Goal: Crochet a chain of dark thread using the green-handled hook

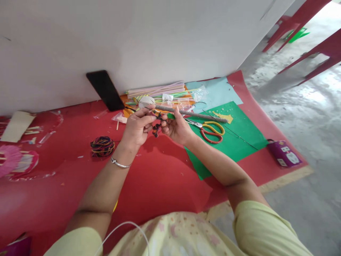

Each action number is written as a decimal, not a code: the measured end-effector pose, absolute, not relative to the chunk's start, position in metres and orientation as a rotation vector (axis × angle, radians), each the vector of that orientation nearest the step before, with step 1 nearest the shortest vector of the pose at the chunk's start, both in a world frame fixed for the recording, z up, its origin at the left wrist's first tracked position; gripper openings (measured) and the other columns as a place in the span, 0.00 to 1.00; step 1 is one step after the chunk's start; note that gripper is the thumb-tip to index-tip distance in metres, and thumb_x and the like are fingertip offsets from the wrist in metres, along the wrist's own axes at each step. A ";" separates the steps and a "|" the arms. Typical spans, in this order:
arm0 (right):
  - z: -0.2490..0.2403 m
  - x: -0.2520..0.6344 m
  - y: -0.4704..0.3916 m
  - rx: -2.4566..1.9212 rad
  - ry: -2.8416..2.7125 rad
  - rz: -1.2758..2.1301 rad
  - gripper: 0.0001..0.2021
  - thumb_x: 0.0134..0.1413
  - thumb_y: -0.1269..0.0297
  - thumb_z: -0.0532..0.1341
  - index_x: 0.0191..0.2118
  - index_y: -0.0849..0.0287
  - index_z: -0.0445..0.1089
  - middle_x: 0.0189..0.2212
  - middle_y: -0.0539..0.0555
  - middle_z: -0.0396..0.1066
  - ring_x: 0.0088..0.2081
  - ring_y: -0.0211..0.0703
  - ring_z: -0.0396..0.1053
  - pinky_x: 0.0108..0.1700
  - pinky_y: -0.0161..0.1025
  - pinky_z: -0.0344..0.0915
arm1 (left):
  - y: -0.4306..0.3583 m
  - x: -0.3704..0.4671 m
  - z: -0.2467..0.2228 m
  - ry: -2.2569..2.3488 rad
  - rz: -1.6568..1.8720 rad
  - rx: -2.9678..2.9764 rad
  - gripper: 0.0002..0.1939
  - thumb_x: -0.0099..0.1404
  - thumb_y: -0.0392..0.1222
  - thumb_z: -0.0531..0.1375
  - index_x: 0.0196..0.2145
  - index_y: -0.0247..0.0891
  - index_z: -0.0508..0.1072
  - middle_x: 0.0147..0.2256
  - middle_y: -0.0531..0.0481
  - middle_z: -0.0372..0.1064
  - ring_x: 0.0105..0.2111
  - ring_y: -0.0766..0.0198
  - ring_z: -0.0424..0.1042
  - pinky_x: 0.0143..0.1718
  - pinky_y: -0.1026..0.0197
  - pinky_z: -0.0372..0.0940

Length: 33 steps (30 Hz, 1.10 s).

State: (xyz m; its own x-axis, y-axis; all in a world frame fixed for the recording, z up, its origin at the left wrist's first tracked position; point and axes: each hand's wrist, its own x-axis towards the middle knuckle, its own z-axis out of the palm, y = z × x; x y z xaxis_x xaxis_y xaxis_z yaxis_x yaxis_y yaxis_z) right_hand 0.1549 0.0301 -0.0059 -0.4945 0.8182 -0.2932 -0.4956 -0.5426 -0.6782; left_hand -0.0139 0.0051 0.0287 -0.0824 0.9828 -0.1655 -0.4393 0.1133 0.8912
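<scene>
Right between the two hands, there it is: a small piece of dark, multicoloured yarn work [156,131], held up over the red desk [157,177]. Take it as the centre of the clock. The left hand [135,128], at nine, has thumb and forefinger pinched close on the yarn, the other fingers curled beneath. The right hand [179,129], at three, has its fingers closed loosely around a green-handled tool [171,116], thumb sticking up; its thin shaft points into the yarn, and the tip is too small to make out.

Good form here, I'd say, means pinching the piece close to that tip, turning the tool with a light wrist, and leaving even slack so no loop pulls tight. The dark colours could hide a stitch, so each loop deserves a careful look!

Moving outward: the yarn ball [102,146] sits between eight and nine, and I can't tell how its strand reaches the hands; loose yarn on that side would help. A long rough stick [195,114] lies just beyond the right hand, towards two. Scissors [213,132] at three, on a green sheet [237,119], look handy for trimming. A bundle of straws [156,89] lies at twelve, the phone [106,90] leans on the wall [160,39] at ten, and a purple box [285,153] stands far out just past three.
</scene>
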 end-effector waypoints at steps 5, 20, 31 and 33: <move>-0.005 0.157 0.029 -0.799 -0.740 2.035 0.35 0.75 0.30 0.54 0.34 0.58 0.75 0.25 0.50 0.73 0.23 0.34 0.69 0.27 0.31 0.68 | 0.005 -0.017 0.029 1.007 1.308 0.700 0.19 0.42 0.30 0.71 0.36 0.37 0.83 0.27 0.58 0.71 0.18 0.78 0.53 0.18 0.69 0.42; -0.016 0.158 0.032 -0.791 -0.902 1.931 0.33 0.66 0.27 0.64 0.35 0.58 0.76 0.27 0.51 0.74 0.25 0.36 0.69 0.25 0.33 0.67 | 0.002 -0.011 0.024 1.169 1.471 0.904 0.17 0.48 0.34 0.74 0.38 0.39 0.85 0.29 0.57 0.72 0.21 0.75 0.57 0.21 0.67 0.49; -0.031 0.147 0.018 -0.750 -0.996 1.620 0.35 0.64 0.21 0.58 0.39 0.52 0.77 0.31 0.52 0.76 0.30 0.40 0.72 0.34 0.36 0.74 | 0.002 -0.004 0.026 1.071 1.330 0.701 0.19 0.47 0.33 0.73 0.40 0.39 0.84 0.22 0.61 0.63 0.18 0.76 0.48 0.19 0.68 0.42; -0.028 0.149 0.022 -0.760 -0.923 1.729 0.37 0.66 0.20 0.53 0.38 0.53 0.76 0.29 0.51 0.74 0.27 0.38 0.69 0.31 0.34 0.72 | 0.004 -0.009 0.029 1.028 1.273 0.673 0.18 0.45 0.32 0.74 0.37 0.37 0.83 0.21 0.61 0.62 0.17 0.78 0.48 0.19 0.69 0.40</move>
State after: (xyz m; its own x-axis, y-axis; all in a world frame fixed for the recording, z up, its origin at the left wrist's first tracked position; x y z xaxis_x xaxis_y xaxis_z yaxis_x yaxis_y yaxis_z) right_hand 0.1490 0.0222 -0.0277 -0.3094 0.9484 -0.0692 -0.4705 -0.2159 -0.8556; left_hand -0.0092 0.0036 0.0290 -0.0237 0.9700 -0.2419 -0.4405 0.2071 0.8736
